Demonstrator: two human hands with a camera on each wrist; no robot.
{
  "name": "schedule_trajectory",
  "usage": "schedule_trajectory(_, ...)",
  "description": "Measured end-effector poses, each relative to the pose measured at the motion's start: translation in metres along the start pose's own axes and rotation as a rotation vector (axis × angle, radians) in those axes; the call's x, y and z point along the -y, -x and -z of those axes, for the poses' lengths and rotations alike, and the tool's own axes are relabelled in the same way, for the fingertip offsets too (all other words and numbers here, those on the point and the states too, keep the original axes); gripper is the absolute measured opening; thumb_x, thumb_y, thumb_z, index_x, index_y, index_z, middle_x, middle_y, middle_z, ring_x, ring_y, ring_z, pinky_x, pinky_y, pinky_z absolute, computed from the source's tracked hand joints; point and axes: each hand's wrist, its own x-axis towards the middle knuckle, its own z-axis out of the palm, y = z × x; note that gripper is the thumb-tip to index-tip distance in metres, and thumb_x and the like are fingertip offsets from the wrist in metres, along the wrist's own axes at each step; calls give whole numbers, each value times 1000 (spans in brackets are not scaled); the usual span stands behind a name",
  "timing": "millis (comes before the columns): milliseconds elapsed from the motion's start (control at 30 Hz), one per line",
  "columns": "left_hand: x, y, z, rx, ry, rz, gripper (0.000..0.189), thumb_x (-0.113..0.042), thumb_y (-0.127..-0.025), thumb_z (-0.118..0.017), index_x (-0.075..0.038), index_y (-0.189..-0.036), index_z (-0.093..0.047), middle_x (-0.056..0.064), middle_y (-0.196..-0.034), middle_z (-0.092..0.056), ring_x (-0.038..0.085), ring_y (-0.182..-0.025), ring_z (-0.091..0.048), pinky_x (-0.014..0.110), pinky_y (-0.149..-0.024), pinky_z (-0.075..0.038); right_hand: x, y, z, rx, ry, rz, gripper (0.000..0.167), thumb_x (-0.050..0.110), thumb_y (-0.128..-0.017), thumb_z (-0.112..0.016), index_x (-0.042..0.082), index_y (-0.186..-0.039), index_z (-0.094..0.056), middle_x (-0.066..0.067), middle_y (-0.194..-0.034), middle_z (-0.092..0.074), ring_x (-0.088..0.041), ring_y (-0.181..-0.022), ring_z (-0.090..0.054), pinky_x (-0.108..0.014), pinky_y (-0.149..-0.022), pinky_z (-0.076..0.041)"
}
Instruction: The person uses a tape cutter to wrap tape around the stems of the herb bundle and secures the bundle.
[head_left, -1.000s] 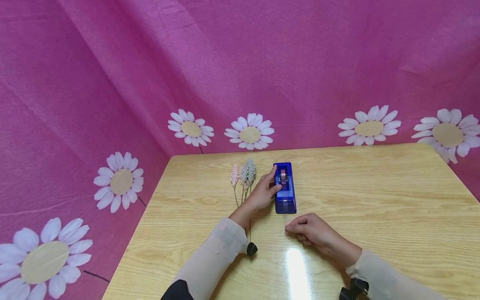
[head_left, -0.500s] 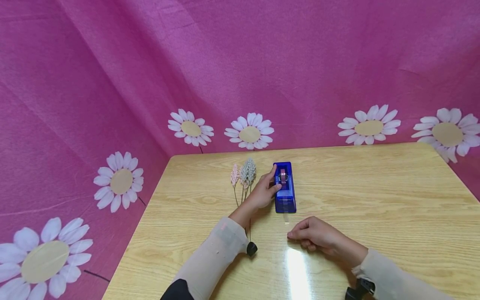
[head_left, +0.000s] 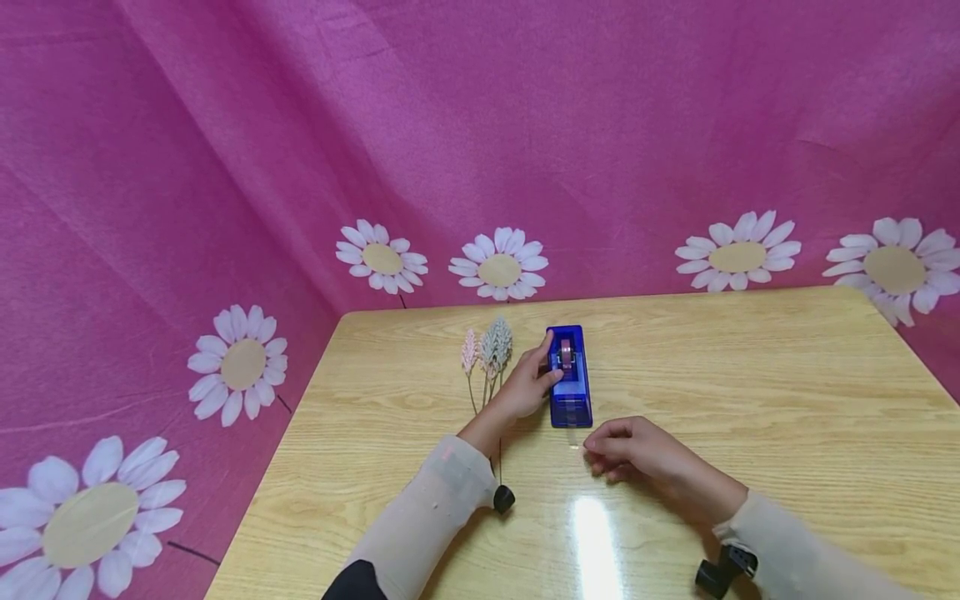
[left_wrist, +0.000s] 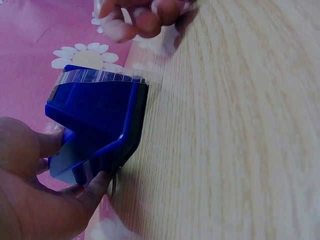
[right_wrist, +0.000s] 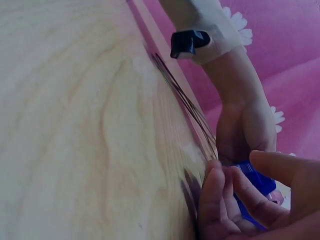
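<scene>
A blue tape dispenser (head_left: 572, 390) lies on the table, a roll of clear tape (head_left: 566, 355) in its middle. My left hand (head_left: 527, 385) grips its left side; in the left wrist view the thumb and fingers hold its rear part. A short strip of tape (head_left: 573, 437) runs over the front edge and sticks out past it. My right hand (head_left: 637, 454) is beside the strip's free end, fingers loosely bent. No tape shows between those fingers, though the right wrist view leaves the contact hidden.
Several artificial flower stems with pink and grey heads (head_left: 495, 343) lie left of the dispenser, partly under my left forearm. The wooden table (head_left: 750, 375) stretches right. Behind it hangs a pink cloth (head_left: 600, 150) printed with daisies.
My right hand drew back toward me from the dispenser, then came up and right, beside the strip's end. The strip's end came into view. My left hand and the dispenser stayed put.
</scene>
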Motion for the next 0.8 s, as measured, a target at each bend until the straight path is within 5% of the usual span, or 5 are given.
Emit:
schedule_trajectory(300, 1, -1, 0, -5, 12, 15, 68, -16, -108, -53, -29, -165, -19, 21, -162, -32, 34, -148, -37, 47, -122, -29, 2, -13, 12, -202, 14, 89, 26, 8, -102, -61, -12, -118, -57, -8, -97, -67, -17, -91, -66, -34, -82, -60)
schedule_trajectory(500, 1, -1, 0, -1, 25, 19, 68, -15, -108, -53, -29, -165, -19, 21, -162, -32, 35, -147, -38, 47, -122, -29, 3, -26, 14, -311, 8, 126, 45, 8, -104, -59, -8, -142, -43, -24, -126, -61, -17, -108, -64, -33, -95, -56)
schedule_trajectory(633, 1, 0, 0, 5, 26, 20, 68, -15, -108, -52, -30, -165, -19, 21, -163, -30, 35, -147, -39, 48, -122, -30, 6, -37, 16, -303, -26, 151, 59, 10, -106, -56, 2, -157, -28, -32, -151, -41, -33, -134, -51, -43, -110, -47)
schedule_trajectory(800, 3, -1, 1, 13, 36, 7, 67, -14, -108, -52, -29, -165, -19, 21, -164, -28, 36, -147, -39, 47, -122, -29, 11, -50, 19, -254, -46, 213, 68, 5, -106, -55, 6, -163, -18, -34, -163, -22, -45, -151, -27, -56, -120, -29)
